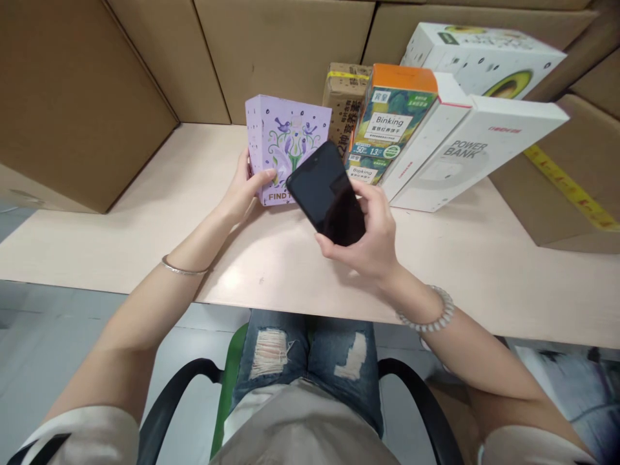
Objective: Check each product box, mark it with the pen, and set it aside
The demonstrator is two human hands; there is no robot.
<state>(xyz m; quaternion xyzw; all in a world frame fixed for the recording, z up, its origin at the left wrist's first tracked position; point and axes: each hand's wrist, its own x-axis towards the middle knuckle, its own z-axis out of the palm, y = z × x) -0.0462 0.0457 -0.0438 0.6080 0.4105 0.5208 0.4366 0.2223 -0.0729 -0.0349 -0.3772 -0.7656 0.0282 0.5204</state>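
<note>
My left hand point(249, 184) grips the left side of a purple box point(296, 132) printed with birds and green plants, its thumb across the front. The box stands upright on the pale table point(261, 271). In front of its lower right part, my right hand point(371, 236) holds a black smartphone point(329, 194), tilted, with its dark screen facing me. The phone hides some of the box's lettering. Just beyond my right hand stand a green and orange Binking biscuit box point(392, 119) and a white power bank box point(465, 152).
Behind them are a small brown carton point(345, 87) with yellow tape and a white box with avocado pictures point(484, 55). Large cardboard boxes point(285, 51) line the back. Another big carton point(62, 110) stands at the left, and a taped one point(562, 187) at the right.
</note>
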